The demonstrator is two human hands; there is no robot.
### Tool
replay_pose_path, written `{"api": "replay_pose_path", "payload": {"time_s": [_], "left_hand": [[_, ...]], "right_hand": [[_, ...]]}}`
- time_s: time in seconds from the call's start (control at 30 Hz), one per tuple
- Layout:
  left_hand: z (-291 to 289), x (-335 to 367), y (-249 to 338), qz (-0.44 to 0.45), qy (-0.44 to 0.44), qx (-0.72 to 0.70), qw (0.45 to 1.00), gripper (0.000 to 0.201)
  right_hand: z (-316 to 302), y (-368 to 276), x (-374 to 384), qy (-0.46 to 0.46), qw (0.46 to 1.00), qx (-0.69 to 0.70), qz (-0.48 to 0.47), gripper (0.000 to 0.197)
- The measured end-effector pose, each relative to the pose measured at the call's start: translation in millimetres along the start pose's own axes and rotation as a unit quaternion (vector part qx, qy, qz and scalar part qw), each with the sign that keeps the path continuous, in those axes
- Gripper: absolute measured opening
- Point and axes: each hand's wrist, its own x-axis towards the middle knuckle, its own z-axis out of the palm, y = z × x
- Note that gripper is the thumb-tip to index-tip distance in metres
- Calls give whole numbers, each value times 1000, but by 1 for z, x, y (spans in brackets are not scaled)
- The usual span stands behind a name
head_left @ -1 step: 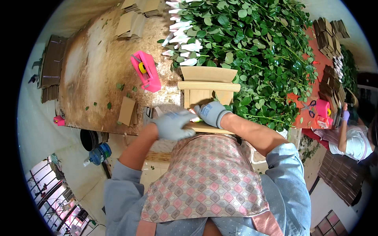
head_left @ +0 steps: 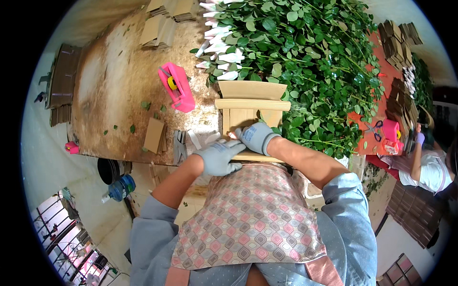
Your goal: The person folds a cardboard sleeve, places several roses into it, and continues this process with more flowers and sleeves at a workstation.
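Note:
My right hand, in a grey glove, is bent down over a wooden frame with cardboard in it. Its fingers are curled; what they hold is hidden. A small pinkish bit peeks out at its fingertips, and a green leaf sticks up behind it. My left hand, also gloved, lies beside it with fingers stretched toward the right hand and thumb apart. The left fingertips touch or nearly touch the right hand. A grey stapler-like tool and a white strip lie to the left.
Leafy stems with white-wrapped heads are heaped behind and to the right. A pink tape dispenser and cardboard pieces rest on the worn table. At far right, another person is beside a red table holding scissors.
My left hand has moved right and slightly down, uncovering the grey tool and white pieces beside it. My right hand has stayed almost in place.

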Motion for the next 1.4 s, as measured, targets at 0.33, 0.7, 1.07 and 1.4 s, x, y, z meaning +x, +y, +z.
{"api": "replay_pose_path", "payload": {"time_s": [0.33,0.7,1.07,1.4], "left_hand": [[24,14,4,-56,-54,44,996,61],[30,11,7,-63,0,42,997,59],[41,15,3,-72,27,50,996,54],[48,16,-6,-71,25,42,996,57]], "right_hand": [[-6,-3,-1,-28,999,-30,-5,30],[-112,18,-8,225,969,48,-85,25],[-112,164,13,95,914,-220,327,27],[-195,68,-90,346,889,-244,175,16]]}}
